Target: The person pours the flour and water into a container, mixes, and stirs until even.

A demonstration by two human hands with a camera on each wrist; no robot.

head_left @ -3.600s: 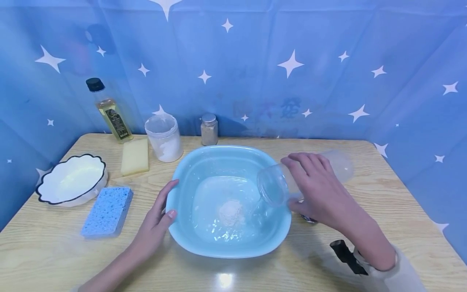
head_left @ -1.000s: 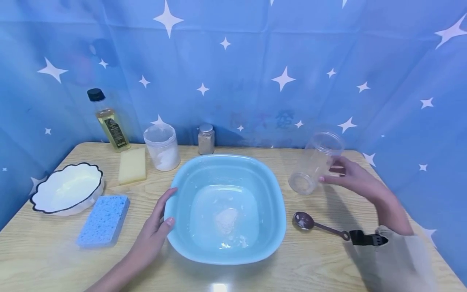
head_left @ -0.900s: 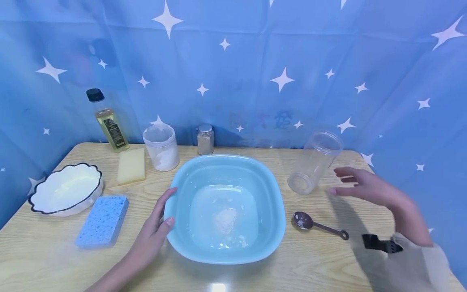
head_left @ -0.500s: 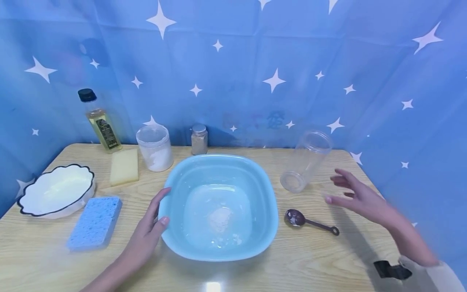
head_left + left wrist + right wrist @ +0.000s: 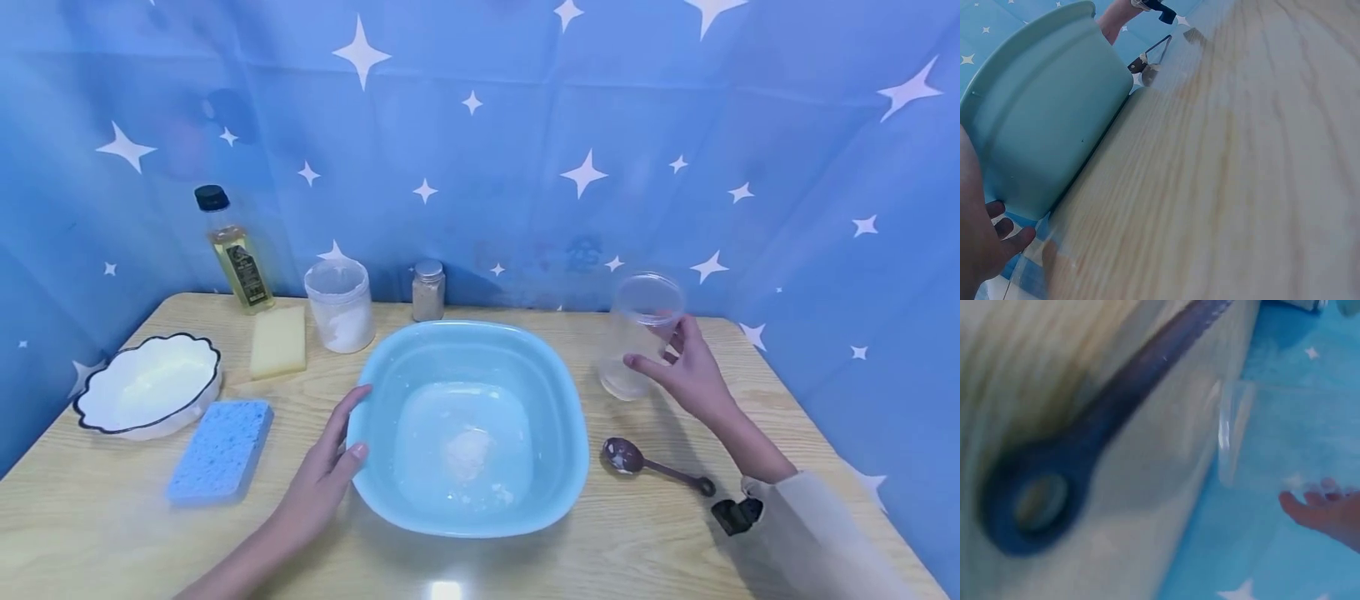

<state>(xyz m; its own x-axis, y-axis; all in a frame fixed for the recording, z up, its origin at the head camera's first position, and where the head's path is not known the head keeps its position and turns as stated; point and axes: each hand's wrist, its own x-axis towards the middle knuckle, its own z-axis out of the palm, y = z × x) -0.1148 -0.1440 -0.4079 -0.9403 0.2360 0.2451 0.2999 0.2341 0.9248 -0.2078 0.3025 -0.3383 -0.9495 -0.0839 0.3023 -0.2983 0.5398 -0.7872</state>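
Clear plastic jar [image 5: 640,333], emptied, stands upright at two o'clock from the blue basin [image 5: 555,467], the right hand [image 5: 686,371] curled round it, the left hand [image 5: 326,471] pressed flat against the basin's rim, powder and water inside unstirred, spoon [image 5: 652,467] untouched.

Pale blue basin [image 5: 558,400], clear jar [image 5: 637,333], dark brown spoon [image 5: 652,465]. Light wood-grain table [image 5: 750,400]. Blue backdrop [image 5: 525,125] with white stars. Blue sponge [image 5: 220,450], yellow sponge [image 5: 278,342], white black-rimmed bowl [image 5: 146,383].
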